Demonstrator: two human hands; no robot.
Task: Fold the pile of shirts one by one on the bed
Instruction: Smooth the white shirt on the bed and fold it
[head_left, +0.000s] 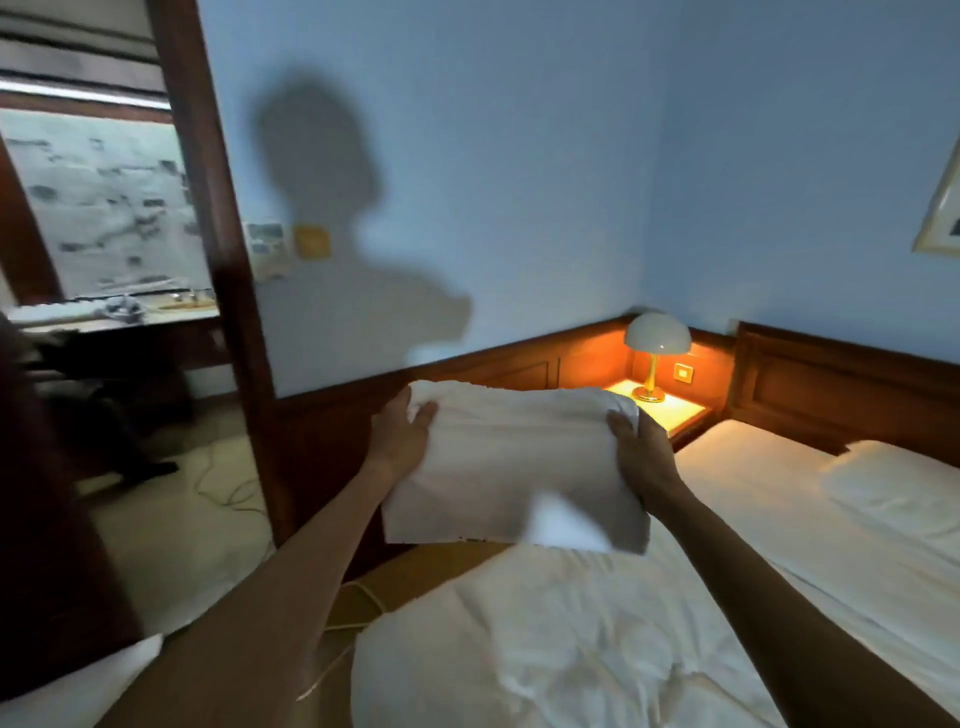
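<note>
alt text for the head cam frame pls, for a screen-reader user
A person's left hand and right hand hold a folded white cloth by its two sides, lifted above a rumpled white bed. Beyond it, a lit lamp glows on a wooden nightstand in the corner of a blue-walled room, the person's shadow on the wall.

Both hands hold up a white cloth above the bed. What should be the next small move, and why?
Probably lower the white cloth onto the bed and lay it flat. The left hand and right hand grip its two sides in the air, over the bed's edge, so it cannot be folded neatly until it rests on the rumpled surface below.
</note>
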